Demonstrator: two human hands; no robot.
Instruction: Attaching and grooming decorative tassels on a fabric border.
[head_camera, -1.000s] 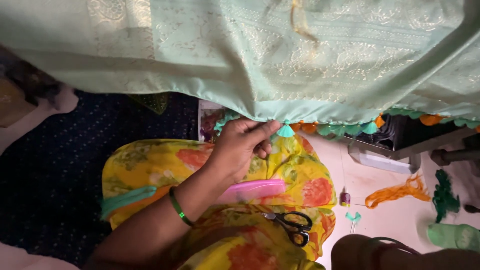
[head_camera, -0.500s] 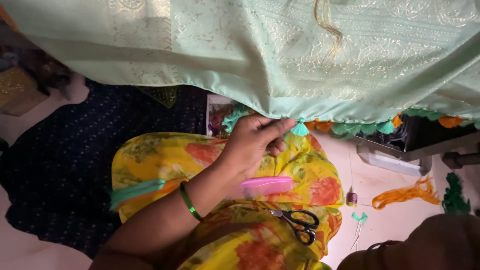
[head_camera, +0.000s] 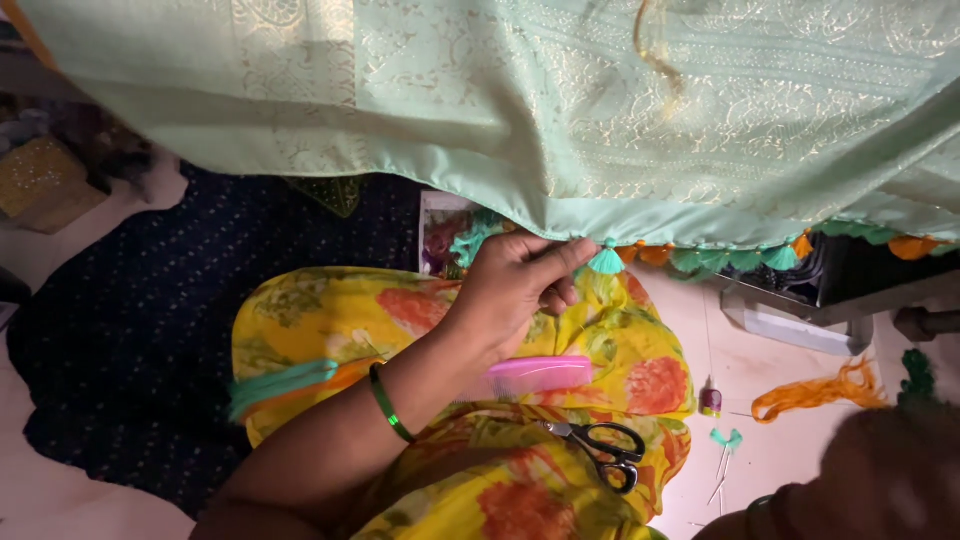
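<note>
Pale green brocade cloth (head_camera: 600, 120) hangs overhead, teal tassel (head_camera: 605, 262) dangling from its hem.

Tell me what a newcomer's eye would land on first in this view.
The pale green patterned fabric draped across the top, its lower hem edged with teal and orange tassels. At centre, the left hand pinches that hem beside a teal tassel. Below it, on the bright yellow floral cloth over the lap, lie a pink comb and black-handled scissors.
</note>
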